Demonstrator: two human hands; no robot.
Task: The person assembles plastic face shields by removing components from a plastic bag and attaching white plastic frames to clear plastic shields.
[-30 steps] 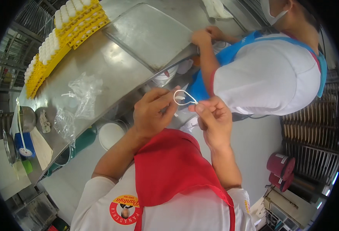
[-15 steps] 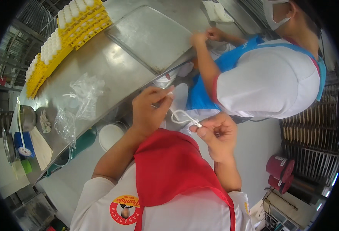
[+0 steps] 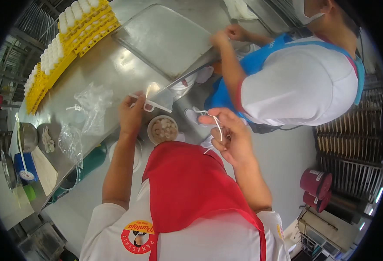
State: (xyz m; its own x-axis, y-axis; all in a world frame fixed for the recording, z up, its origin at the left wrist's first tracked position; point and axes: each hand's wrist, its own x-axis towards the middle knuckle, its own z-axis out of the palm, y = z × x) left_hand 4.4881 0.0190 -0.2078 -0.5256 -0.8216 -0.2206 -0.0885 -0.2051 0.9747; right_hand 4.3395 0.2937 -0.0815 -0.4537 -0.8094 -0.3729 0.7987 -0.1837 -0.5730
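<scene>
Pinching a thin white plastic strip [image 3: 154,104], the left hand [image 3: 131,114] holds it over the steel surface [image 3: 109,69] edge, its long axis running left to right, slightly downward. The right hand [image 3: 230,135] has fingers closed on a looped white string [image 3: 215,119]. Half a second ago both hands met closer together; now they are well apart.
</scene>
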